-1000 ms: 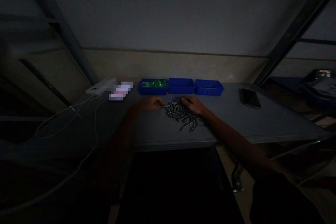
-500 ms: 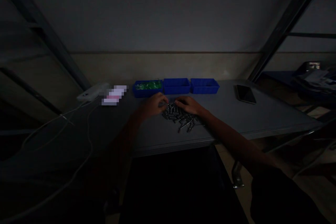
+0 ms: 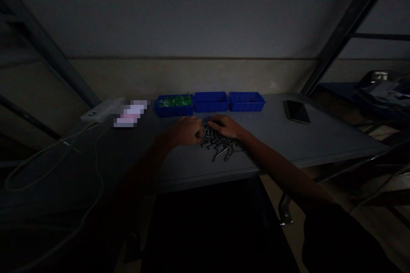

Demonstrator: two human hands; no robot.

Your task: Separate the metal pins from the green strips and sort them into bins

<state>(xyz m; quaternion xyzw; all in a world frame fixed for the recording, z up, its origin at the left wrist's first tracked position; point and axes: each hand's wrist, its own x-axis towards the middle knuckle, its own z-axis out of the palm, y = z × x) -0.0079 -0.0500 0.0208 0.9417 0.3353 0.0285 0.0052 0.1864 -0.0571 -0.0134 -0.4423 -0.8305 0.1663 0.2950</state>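
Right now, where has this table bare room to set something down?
A wide bare patch of table lies between the right forearm and the phone; a smaller one, between the left hand, the metal parts and the near edge. It is crowded around the metal parts, with the right hand over them, and behind, where three blue bins stand.

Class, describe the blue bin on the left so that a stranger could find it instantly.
Find the grey table. Along its back edge stand three blue bins in a row. Yours is the leftmost bin: unlike its neighbours, it shows green contents.
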